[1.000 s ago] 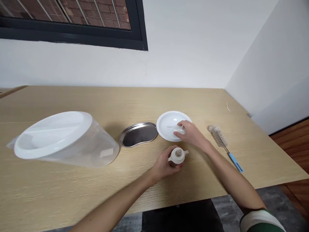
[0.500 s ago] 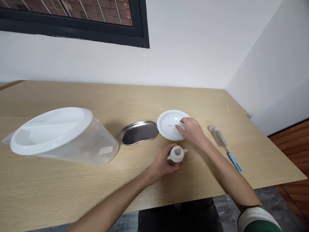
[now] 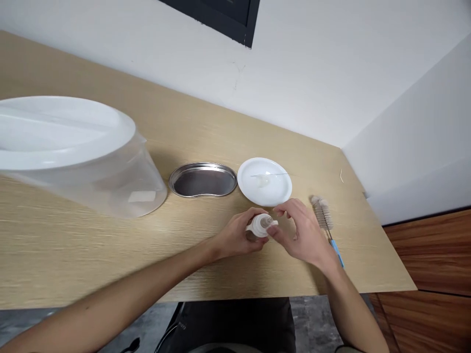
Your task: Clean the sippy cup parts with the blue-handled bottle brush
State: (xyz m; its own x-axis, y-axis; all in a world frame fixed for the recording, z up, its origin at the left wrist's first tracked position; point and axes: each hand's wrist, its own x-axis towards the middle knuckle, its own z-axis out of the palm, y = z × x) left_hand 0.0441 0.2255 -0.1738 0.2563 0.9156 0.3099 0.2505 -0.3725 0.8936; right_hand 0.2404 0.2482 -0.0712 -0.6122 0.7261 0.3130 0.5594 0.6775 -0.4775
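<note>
Fingers of my left hand (image 3: pixel 233 238) wrap the small bottle (image 3: pixel 260 225) below its white collar, probably to steady it, leaving its top exposed. My right hand (image 3: pixel 307 238) is open, thumb and forefinger parted beside that top; I cannot tell whether the thumb touches it. Beyond, the white plate (image 3: pixel 247 189) carries a clear piece (image 3: pixel 263 181) and a thin rod (image 3: pixel 276 174), presumably so neither rolls about the bench (image 3: pixel 191 220). My left forearm reaches in low and nearly straight, while my right bends inward at the wrist, palm turned toward the bottle.
</note>
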